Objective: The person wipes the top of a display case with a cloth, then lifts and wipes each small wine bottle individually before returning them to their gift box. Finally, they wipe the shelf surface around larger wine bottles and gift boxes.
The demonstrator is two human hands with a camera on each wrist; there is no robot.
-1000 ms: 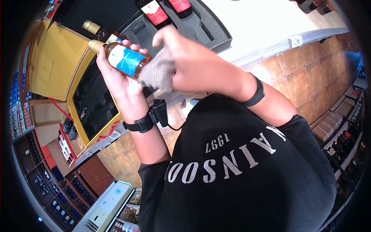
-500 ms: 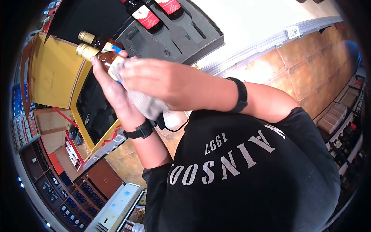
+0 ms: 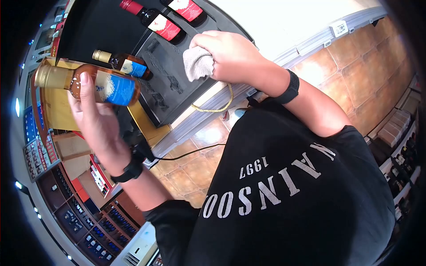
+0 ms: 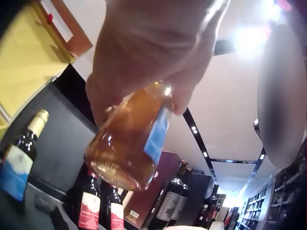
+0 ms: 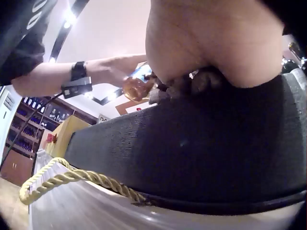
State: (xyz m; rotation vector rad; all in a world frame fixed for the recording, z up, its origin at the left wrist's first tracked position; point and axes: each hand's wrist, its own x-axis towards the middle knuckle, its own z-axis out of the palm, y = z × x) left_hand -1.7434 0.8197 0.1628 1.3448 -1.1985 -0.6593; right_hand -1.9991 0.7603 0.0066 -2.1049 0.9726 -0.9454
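The left hand's fingers and thumb grip the shoulder of an amber glass bottle with gold cap and blue-and-cream label, held tilted. The right hand's fingers are curled round a crumpled grey-beige cloth, apart from that bottle. Between the two hands, a dark gold-capped bottle with blue-and-cream label lies in a black foam-lined case; beyond the right fingers, two dark bottles with red-and-cream labels lie in it too. Nearer the body than the cloth hangs a yellow rope handle.

"1997", prob. "NAINSOO", on blk tee
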